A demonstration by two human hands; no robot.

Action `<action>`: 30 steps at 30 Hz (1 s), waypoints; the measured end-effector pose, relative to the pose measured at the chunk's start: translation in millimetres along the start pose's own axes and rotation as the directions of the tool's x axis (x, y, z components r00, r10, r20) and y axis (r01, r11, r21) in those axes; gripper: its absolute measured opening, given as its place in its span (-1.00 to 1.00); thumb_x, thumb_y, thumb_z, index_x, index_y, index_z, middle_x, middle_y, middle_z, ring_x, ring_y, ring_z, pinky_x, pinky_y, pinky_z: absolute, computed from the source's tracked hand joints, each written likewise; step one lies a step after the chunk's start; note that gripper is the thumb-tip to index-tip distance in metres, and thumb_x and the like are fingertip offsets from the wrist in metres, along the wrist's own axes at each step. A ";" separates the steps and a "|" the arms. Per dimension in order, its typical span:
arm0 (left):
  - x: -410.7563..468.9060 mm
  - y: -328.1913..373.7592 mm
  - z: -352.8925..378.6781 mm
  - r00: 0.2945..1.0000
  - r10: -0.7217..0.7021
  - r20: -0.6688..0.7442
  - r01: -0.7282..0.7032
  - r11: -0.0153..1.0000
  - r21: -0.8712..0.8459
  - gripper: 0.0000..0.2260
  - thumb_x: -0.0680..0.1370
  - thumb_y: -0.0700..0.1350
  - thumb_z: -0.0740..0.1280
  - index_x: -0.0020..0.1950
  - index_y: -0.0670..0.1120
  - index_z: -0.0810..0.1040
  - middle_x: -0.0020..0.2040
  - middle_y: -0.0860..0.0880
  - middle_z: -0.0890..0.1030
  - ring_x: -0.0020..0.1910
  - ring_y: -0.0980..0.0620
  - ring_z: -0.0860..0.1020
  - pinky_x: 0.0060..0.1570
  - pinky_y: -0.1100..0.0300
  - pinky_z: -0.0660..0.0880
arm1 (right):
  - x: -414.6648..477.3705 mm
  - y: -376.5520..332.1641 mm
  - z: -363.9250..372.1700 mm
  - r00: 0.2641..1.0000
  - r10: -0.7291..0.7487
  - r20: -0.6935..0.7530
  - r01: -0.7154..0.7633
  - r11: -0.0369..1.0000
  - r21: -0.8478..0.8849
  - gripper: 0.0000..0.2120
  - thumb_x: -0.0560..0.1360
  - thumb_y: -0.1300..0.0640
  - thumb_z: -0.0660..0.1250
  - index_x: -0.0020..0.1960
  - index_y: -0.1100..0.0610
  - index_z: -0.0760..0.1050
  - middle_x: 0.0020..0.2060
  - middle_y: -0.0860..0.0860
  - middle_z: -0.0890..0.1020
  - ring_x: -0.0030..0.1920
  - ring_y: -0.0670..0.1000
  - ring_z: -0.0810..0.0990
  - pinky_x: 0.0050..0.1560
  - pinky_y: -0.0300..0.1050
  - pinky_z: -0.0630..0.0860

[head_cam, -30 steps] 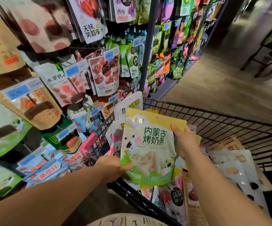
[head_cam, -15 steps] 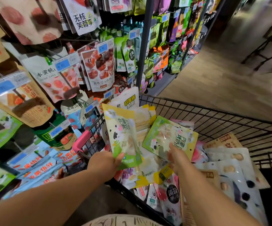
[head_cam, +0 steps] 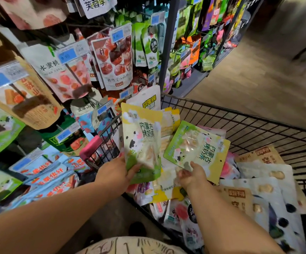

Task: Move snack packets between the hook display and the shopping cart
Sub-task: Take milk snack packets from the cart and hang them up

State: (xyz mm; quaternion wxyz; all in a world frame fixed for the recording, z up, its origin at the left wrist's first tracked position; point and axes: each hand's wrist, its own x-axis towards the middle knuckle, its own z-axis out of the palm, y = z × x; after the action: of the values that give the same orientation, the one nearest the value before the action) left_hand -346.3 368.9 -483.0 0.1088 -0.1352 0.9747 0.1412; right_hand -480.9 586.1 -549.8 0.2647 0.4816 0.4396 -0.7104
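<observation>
My left hand (head_cam: 114, 174) grips the bottom of an upright yellow-and-green milk-stick packet (head_cam: 142, 136) with a cow print, held over the cart's near left corner. My right hand (head_cam: 191, 176) pinches the lower edge of a second, matching packet (head_cam: 197, 150), which is turned sideways just above the pile in the black wire shopping cart (head_cam: 249, 125). The hook display (head_cam: 71, 57) of hanging snack packets fills the left side.
The cart holds several mixed packets, white and brown ones (head_cam: 262, 191) on its right side. A pink handle cap (head_cam: 90, 147) sits at the cart's left corner. A dark shelf upright (head_cam: 167, 44) stands behind the cart. Wooden floor (head_cam: 258, 74) stretches to the right.
One packet held in both hands has become two: the left hand keeps one upright, and the right hand has carried the other down and right toward the cart's pile.
</observation>
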 end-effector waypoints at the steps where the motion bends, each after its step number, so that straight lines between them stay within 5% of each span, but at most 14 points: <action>1: 0.2 -0.8 0.1 1.000 0.005 0.014 -0.005 1.000 0.007 -0.23 0.43 0.46 -0.24 0.25 0.04 0.48 0.14 -0.01 0.56 0.12 -0.03 0.53 0.05 0.05 0.47 | -0.5 0.5 0.5 1.000 -0.025 0.008 0.025 1.000 0.015 -0.67 0.66 0.06 0.15 -0.24 0.16 0.32 -0.43 0.18 0.42 -0.51 0.05 0.36 -0.69 -0.33 0.30; 3: -0.4 -0.9 -0.8 1.000 0.000 0.028 0.000 1.000 0.015 -0.24 0.43 0.43 -0.26 0.25 0.05 0.48 0.12 0.00 0.55 0.11 -0.02 0.53 0.01 0.07 0.48 | -0.1 1.5 0.9 0.997 -0.080 0.012 0.080 0.997 -0.003 -0.71 0.66 0.04 0.15 -0.21 0.12 0.33 -0.53 0.18 0.48 -0.61 0.11 0.44 -0.67 -0.26 0.33; 5: -1.2 1.9 -2.9 1.000 0.005 0.028 -0.005 1.000 0.017 -0.40 0.52 0.35 -0.14 0.26 0.05 0.47 0.11 0.00 0.55 0.10 -0.01 0.53 -0.02 0.10 0.46 | 3.3 0.8 -0.9 0.995 -0.104 -0.005 0.103 0.995 -0.009 -0.80 0.64 0.01 0.21 -0.10 0.10 0.40 -0.42 0.16 0.59 -0.51 0.11 0.55 -0.55 -0.15 0.42; 10: -4.2 5.5 -7.9 0.999 -0.036 0.041 0.036 0.999 0.007 -0.47 0.55 0.33 -0.08 0.23 0.05 0.47 0.06 0.01 0.57 0.07 -0.02 0.54 -0.06 0.11 0.41 | 4.3 -17.0 -4.0 0.982 -0.169 -0.081 0.174 0.983 0.054 -0.85 0.62 0.23 0.25 0.16 0.20 0.49 -0.25 0.08 0.49 -0.33 -0.01 0.42 -0.48 -0.24 0.46; 13: -5.3 8.1 -11.3 0.999 -0.016 0.045 0.015 1.000 0.011 -0.47 0.57 0.31 -0.08 0.30 0.04 0.44 0.10 0.01 0.56 0.10 -0.01 0.53 -0.03 0.12 0.42 | -3.2 -22.1 -6.1 0.953 -0.287 -0.094 0.285 0.958 -0.039 -0.87 0.60 0.25 0.27 -0.12 0.21 0.46 -0.19 0.09 0.54 -0.32 0.00 0.47 -0.44 -0.23 0.47; 15: -5.6 9.9 -12.1 0.999 -0.015 0.036 0.014 1.000 0.006 -0.48 0.58 0.28 -0.06 0.33 0.02 0.41 0.16 0.00 0.55 0.14 0.00 0.51 0.00 0.13 0.41 | -6.4 -27.2 -8.2 0.901 -0.418 -0.118 0.400 0.904 -0.149 -0.94 0.57 0.22 0.33 -0.07 0.20 0.48 -0.08 0.09 0.59 -0.17 0.08 0.57 -0.16 -0.09 0.57; 18: -4.9 8.3 -10.8 0.998 -0.042 0.051 0.042 0.999 0.015 -0.46 0.58 0.29 -0.06 0.37 0.00 0.37 0.19 0.00 0.55 0.17 -0.01 0.51 0.03 0.12 0.42 | -19.5 -40.3 -10.7 0.779 -0.620 -0.093 0.549 0.745 -0.379 -0.73 0.52 0.13 0.39 0.18 0.22 0.53 0.10 0.07 0.62 0.07 0.13 0.59 0.17 0.08 0.54; 22: -3.7 5.0 -5.3 0.993 -0.110 0.036 0.111 0.993 -0.027 -0.48 0.56 0.31 -0.02 0.26 -0.02 0.42 0.04 -0.01 0.56 0.05 -0.05 0.55 -0.13 0.09 0.39 | -52.9 -58.9 -9.9 0.680 -0.733 -0.004 0.641 0.597 -0.482 -0.61 0.54 0.09 0.37 0.32 0.19 0.42 0.16 0.03 0.57 0.13 0.06 0.52 0.15 -0.05 0.41; 25: -6.5 7.9 -7.8 0.991 -0.127 0.049 0.131 0.988 -0.082 -0.52 0.59 0.27 -0.01 0.29 -0.01 0.42 0.12 -0.04 0.54 0.10 -0.05 0.52 0.01 0.11 0.42 | -86.2 -69.4 -5.5 0.607 -0.791 0.081 0.737 0.522 -0.430 -0.65 0.56 0.13 0.35 0.31 0.20 0.43 0.14 0.08 0.59 0.17 0.11 0.54 0.20 0.00 0.44; 30: -8.9 9.2 -43.2 0.989 -0.128 -0.079 0.088 0.917 -0.390 -0.58 0.68 0.06 -0.03 0.37 -0.15 0.40 0.02 -0.18 0.62 0.00 -0.12 0.60 -0.08 0.15 0.46 | -142.7 -81.9 9.0 0.432 -0.843 0.320 0.872 0.301 -0.385 -0.79 0.57 0.08 0.32 0.19 0.03 0.45 0.05 -0.02 0.60 0.03 0.06 0.57 0.07 -0.03 0.46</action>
State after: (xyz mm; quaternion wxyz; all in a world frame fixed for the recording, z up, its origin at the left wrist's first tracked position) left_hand -348.2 366.3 -438.1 0.0371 -0.2147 0.9232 0.3166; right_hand -493.9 610.1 -387.3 -0.0281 0.0661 0.7860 -0.6141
